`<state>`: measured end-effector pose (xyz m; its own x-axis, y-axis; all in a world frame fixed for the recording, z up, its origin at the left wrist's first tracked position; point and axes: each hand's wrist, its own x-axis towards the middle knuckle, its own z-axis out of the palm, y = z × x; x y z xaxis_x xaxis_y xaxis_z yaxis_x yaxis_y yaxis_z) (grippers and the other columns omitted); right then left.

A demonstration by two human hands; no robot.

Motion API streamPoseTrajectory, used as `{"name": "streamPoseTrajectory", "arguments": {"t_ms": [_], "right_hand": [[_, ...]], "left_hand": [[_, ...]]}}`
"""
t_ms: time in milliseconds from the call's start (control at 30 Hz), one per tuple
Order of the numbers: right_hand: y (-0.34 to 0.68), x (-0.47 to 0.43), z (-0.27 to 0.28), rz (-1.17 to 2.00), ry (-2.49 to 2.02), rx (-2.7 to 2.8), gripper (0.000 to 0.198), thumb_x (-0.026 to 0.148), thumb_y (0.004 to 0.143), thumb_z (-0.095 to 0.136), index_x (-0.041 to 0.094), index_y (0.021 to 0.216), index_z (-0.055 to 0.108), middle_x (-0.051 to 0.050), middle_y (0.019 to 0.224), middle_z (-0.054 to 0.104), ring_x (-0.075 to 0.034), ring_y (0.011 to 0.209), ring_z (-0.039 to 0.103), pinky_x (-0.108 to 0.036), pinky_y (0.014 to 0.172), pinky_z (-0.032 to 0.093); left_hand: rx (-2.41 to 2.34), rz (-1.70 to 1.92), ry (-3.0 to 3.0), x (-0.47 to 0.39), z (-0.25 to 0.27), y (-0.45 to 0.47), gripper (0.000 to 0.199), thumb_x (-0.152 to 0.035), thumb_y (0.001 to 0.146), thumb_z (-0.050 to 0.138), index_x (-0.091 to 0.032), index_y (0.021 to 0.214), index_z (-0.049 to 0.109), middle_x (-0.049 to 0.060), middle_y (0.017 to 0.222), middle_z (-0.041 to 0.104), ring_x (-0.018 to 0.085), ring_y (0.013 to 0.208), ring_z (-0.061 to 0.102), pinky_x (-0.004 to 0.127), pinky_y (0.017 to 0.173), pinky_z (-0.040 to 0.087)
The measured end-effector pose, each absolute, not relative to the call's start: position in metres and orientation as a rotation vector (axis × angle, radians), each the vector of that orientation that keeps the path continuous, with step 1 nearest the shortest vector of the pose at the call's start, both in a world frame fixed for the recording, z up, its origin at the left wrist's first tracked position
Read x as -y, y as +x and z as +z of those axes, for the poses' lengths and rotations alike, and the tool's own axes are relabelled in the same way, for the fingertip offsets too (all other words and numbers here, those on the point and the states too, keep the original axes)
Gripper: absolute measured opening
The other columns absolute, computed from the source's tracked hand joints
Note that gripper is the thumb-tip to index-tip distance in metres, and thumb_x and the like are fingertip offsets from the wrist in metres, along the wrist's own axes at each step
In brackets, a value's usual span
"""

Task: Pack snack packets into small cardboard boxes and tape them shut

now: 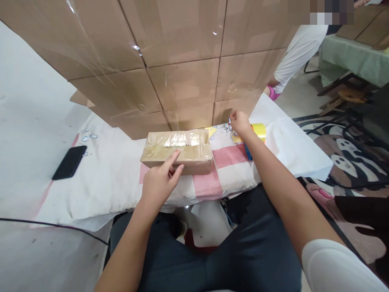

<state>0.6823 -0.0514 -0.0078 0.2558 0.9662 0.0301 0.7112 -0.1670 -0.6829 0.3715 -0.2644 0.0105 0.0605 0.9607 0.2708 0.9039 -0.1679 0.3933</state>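
A small cardboard box (pixel 179 148) with shiny clear tape over its top lies on the table in front of me. My left hand (pixel 159 178) rests at its near side, index finger stretched out onto the top and thumb apart, gripping nothing. Farther right, my right hand (pixel 239 123) is closed in a pinch close to the stacked cartons; whatever is between the fingertips is too small to make out. Beside my right wrist is a yellow tape roll (pixel 259 130), partly hidden by my forearm, with a blue part (pixel 248 152) below it.
Taped cartons (pixel 185 81) form a tall stack along the table's far side. A black phone (pixel 69 163) lies at left on the patterned tablecloth (pixel 115 178). A cable (pixel 54 226) runs at lower left. Another person's white sleeve (pixel 299 52) shows behind the stack.
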Motion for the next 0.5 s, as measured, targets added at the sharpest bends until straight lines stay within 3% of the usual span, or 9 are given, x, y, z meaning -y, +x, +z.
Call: {"name": "streamPoseTrajectory", "arguments": {"t_ms": [100,233,367,500], "right_hand": [[0.674,0.066,-0.004,0.838,-1.863,1.399,0.011,0.010,0.090,0.058,0.018,0.087,0.066,-0.005,0.078,0.070,-0.015,0.062,0.059,-0.027,0.061,0.047],[0.652,0.108,-0.002,1.300,-1.614,1.153,0.011,0.013,0.084,0.070,0.018,0.080,0.061,0.003,0.066,0.056,-0.006,0.049,0.044,-0.019,0.044,0.030],[0.625,0.148,-0.011,1.759,-1.345,0.835,0.017,0.006,0.077,0.071,0.016,0.077,0.058,0.005,0.061,0.050,-0.004,0.044,0.039,-0.016,0.038,0.017],[0.623,0.158,-0.022,1.958,-1.306,0.824,0.017,0.006,0.077,0.071,0.015,0.073,0.057,0.002,0.062,0.053,-0.004,0.045,0.040,-0.015,0.038,0.019]], "left_hand": [[-1.944,0.746,2.197,0.264,0.010,0.370,0.047,-0.040,0.096,0.062,-0.030,0.142,0.064,-0.004,0.068,0.070,0.014,0.060,0.062,0.025,0.063,0.042],[-1.934,0.752,2.163,0.263,0.011,0.368,0.048,-0.041,0.095,0.063,-0.030,0.142,0.064,-0.005,0.068,0.071,0.013,0.059,0.061,0.025,0.063,0.042],[-1.906,0.748,2.115,0.260,0.016,0.368,0.049,-0.041,0.095,0.063,-0.029,0.143,0.064,-0.005,0.069,0.073,0.013,0.063,0.064,0.025,0.067,0.045],[-1.873,0.745,2.076,0.256,0.022,0.368,0.049,-0.044,0.093,0.064,-0.030,0.141,0.064,-0.006,0.068,0.074,0.014,0.067,0.068,0.026,0.071,0.049]]}}
